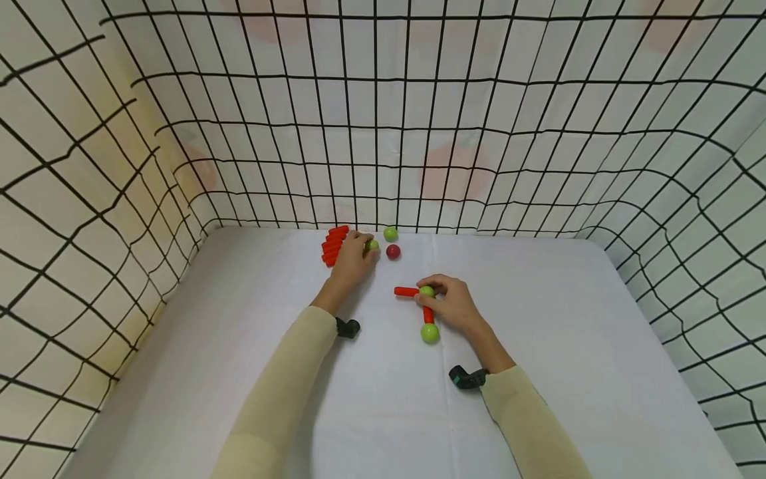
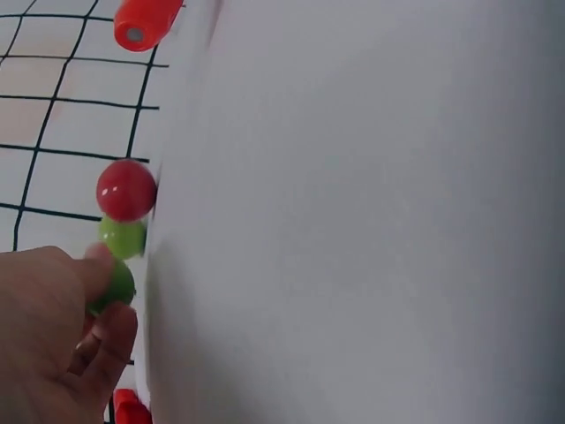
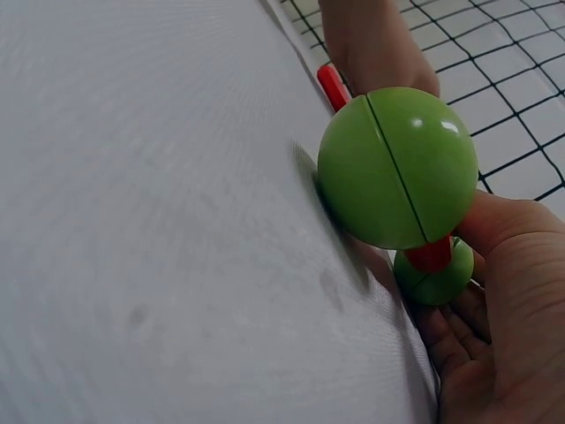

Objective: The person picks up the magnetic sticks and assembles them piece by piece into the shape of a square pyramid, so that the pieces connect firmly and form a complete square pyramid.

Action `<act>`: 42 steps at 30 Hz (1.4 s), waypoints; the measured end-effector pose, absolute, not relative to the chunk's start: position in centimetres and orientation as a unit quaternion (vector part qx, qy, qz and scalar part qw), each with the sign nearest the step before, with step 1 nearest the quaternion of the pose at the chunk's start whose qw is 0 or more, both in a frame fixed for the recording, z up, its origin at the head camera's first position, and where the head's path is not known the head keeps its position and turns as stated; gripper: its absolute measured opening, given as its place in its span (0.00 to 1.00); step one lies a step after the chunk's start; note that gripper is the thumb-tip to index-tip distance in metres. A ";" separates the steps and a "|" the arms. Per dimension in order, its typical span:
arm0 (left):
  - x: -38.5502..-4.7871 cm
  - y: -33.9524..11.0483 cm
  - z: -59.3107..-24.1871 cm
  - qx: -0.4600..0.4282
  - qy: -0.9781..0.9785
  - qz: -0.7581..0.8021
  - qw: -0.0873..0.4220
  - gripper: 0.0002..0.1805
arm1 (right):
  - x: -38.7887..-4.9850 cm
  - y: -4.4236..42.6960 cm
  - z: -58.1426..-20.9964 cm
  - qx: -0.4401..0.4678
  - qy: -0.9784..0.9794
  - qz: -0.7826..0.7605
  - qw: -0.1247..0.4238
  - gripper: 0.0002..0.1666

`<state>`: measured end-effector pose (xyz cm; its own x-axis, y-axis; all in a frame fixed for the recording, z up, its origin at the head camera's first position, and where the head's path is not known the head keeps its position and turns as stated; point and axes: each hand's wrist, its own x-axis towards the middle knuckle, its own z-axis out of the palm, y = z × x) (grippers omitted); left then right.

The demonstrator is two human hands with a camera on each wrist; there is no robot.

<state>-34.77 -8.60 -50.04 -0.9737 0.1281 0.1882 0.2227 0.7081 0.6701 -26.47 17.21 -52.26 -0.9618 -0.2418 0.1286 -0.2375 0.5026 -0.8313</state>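
At the back of the table my left hand (image 1: 354,259) pinches a green ball (image 2: 118,284) between thumb and fingers. Just left of it lies a row of several red rods (image 1: 332,247). Another green ball (image 1: 391,233) and a red ball (image 1: 393,251) rest to its right. Nearer the middle, my right hand (image 1: 453,303) grips a green ball (image 1: 427,291) with its thumb and fingers. From that ball one red rod (image 1: 405,291) points left. A second red rod (image 1: 427,315) joins it to a larger-looking near green ball (image 3: 397,168).
White cloth covers the table (image 1: 383,412). Black netting (image 1: 377,126) rises at the back and along both sides, close behind the balls and rods. A black wrist camera (image 1: 348,327) sits on the left wrist, another camera (image 1: 468,378) on the right.
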 end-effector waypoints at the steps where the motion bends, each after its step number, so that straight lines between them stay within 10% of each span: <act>1: -34.6 -8.8 -50.1 -0.099 -0.920 -0.373 0.066 0.25 | -26.4 17.2 -52.3 -0.137 0.868 -0.478 0.003 0.15; 42: -27.1 -9.8 -51.1 -0.202 -0.856 -0.473 -0.045 0.20 | -26.5 17.0 -52.5 -0.114 0.865 -0.489 -0.018 0.15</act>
<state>-27.12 -9.77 -51.09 -0.9140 0.3892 0.1144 0.3038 0.4700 0.8287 -26.54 17.03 -52.54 -0.9732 -0.1806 0.1422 -0.2149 0.4956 -0.8415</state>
